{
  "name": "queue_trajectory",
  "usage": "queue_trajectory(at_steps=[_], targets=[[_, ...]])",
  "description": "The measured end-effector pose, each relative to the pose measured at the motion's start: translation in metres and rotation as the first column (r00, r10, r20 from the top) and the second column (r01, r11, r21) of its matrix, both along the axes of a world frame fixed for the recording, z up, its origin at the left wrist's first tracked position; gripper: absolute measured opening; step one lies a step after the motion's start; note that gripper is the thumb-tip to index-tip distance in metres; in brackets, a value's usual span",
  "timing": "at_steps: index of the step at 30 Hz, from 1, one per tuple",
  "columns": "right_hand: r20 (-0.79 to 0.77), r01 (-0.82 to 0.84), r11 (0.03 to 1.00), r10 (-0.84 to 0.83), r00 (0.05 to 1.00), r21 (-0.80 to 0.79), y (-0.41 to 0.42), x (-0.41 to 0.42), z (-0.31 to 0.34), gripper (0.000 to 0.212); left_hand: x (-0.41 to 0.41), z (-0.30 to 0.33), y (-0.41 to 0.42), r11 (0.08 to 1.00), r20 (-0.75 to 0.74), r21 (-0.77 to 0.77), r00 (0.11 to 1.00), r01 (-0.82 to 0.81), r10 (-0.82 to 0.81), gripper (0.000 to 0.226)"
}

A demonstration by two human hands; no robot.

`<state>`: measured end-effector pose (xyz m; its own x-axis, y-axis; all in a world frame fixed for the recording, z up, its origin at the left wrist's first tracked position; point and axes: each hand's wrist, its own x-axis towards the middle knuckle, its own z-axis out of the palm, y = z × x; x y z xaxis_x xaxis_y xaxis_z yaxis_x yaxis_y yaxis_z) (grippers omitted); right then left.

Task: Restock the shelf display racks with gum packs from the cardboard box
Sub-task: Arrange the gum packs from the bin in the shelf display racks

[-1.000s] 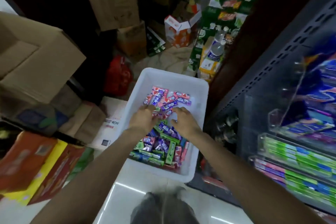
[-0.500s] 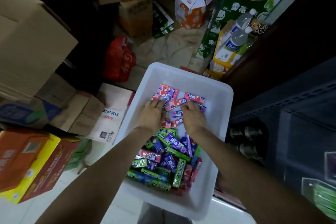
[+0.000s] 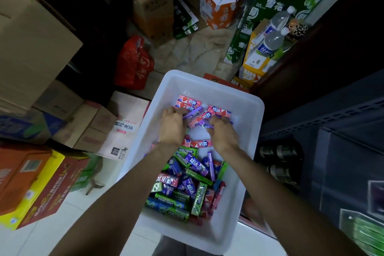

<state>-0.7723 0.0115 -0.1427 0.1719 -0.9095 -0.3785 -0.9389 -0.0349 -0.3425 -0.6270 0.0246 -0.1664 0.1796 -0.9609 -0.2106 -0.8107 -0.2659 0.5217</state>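
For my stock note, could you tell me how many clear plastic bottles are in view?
2. One bottle lies upper right against the green cartons; the other bottle lies just below it on the yellow box. Others may be hidden.

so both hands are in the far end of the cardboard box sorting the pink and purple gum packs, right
Not quite: it is a white plastic bin, not a cardboard box. The head view shows the left hand and right hand at its far end among the pink and purple gum packs.
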Motion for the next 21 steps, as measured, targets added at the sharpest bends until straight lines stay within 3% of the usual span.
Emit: queue_trajectory(at_steps=[3,8,14,21], targets=[[0.185,0.081,0.996,-0.075,0.980,-0.025,0.006,0.000,0.016,0.018,-0.002,0.024,0.015,0.989,-0.199,-0.076,0.974,-0.124,0.107,0.023],[0.372,0.127,0.986,-0.080,0.925,-0.105,0.032,-0.010,0.062,0.017,-0.013,0.075,0.055,0.963,-0.373,-0.177,0.919,-0.203,0.125,0.008],[0.433,0.202,0.939,-0.065,0.899,-0.278,0.095,-0.059,0.117,0.018,-0.056,0.126,0.111,0.943,-0.463,-0.269,0.885,-0.198,0.054,0.020],[0.436,0.299,0.873,-0.113,0.893,-0.386,0.172,-0.150,0.186,0.018,-0.133,0.184,0.160,0.919,-0.489,-0.394,0.849,-0.007,-0.203,0.018]])
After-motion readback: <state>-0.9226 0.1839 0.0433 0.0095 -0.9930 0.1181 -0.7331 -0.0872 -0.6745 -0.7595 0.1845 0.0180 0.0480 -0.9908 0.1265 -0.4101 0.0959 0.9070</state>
